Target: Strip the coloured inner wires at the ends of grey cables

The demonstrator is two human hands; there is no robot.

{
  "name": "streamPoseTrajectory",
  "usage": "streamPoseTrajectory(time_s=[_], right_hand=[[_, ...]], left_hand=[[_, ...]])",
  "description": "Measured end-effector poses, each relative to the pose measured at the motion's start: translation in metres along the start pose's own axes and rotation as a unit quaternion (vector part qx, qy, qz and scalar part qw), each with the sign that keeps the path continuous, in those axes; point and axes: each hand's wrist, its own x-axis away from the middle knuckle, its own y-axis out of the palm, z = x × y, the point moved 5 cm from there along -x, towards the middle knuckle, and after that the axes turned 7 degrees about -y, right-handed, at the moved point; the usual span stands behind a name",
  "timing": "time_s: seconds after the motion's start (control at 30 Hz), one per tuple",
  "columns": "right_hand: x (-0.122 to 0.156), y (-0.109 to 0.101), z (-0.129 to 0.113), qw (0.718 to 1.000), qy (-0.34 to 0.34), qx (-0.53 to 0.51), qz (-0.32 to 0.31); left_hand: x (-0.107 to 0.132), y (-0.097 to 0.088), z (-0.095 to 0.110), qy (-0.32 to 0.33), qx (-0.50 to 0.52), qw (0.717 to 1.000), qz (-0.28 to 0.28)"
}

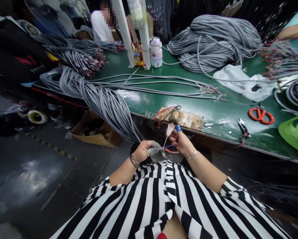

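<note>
My left hand [144,151], with grey coverings on its fingers, is closed around the end of a grey cable [160,149] in front of my striped shirt. Thin coloured wires [171,146] fan out of that end toward my right hand [182,142]. The right fingers, one with a blue tip cover, pinch a pale pinkish strip [170,129] that rises from the cable end. Left of my hands, a thick bundle of grey cables [106,103] hangs over the table edge. Just beyond them, a wooden block [186,119] with red and black wires sits at the edge.
On the green table [149,103] lie orange-handled scissors [260,115], small cutters [243,127], a plastic bag [246,81] and several loose cables. A big cable coil [213,43], a bottle [156,52] and a green basket [294,132] stand around. A cardboard box [96,129] is below.
</note>
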Motion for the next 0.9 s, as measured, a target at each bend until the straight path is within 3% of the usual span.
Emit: streamPoseTrajectory(time_s=[0.1,0.23,0.37,0.5,0.77,0.9], right_hand=[[0.003,-0.006,0.001,0.999,0.021,-0.025,0.038],[0.006,-0.001,-0.002,0.998,0.039,-0.037,0.017],[0.004,0.01,-0.01,0.999,0.038,-0.029,-0.025],[0.001,0.013,-0.014,1.0,0.014,-0.007,-0.023],[0.005,0.007,-0.012,0.989,-0.128,0.045,0.064],[-0.002,0.017,-0.003,0.999,-0.044,0.019,0.018]], left_hand=[[0.018,0.004,0.003,-0.009,-0.028,0.999,-0.032],[0.026,-0.003,0.007,0.019,-0.036,0.999,0.024],[0.013,-0.01,0.005,0.04,-0.028,0.995,0.091],[-0.006,-0.008,0.003,0.039,-0.004,0.992,0.123],[-0.028,0.0,0.011,0.05,0.005,0.991,0.123],[-0.032,0.002,0.009,0.046,0.0,0.993,0.11]])
